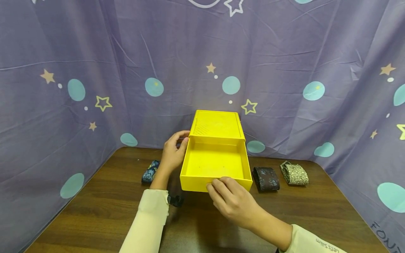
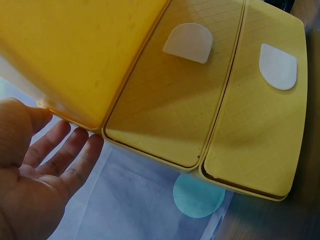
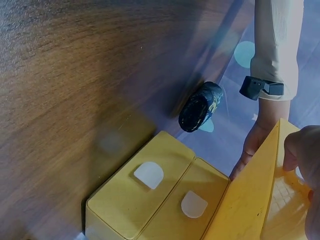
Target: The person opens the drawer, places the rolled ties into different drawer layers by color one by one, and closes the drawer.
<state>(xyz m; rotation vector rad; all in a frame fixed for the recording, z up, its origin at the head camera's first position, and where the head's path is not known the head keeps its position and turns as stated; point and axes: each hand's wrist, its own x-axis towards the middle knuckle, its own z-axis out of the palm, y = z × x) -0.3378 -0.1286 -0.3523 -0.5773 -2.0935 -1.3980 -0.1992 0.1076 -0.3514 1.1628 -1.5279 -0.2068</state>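
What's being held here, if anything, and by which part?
The right hand grips the open, yellow, rectangular plastic drawer by its front panel. The left hand touches the left side of the boxy yellow plastic cabinet.

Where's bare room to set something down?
Table: left-front, between left sleeve and left edge; right-front, between right forearm, dark roll, gold roll and right edge. Open drawer floor is bare too. Crowded: around the drawer, left hand beside it, right hand on its front; the two rolls sit close together.

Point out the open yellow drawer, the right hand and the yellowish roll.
Open yellow drawer (image 1: 216, 160), head view: inner floor.
Right hand (image 1: 233, 202), head view: back of the hand.
Yellowish roll (image 1: 296, 175), head view: patterned outer side.
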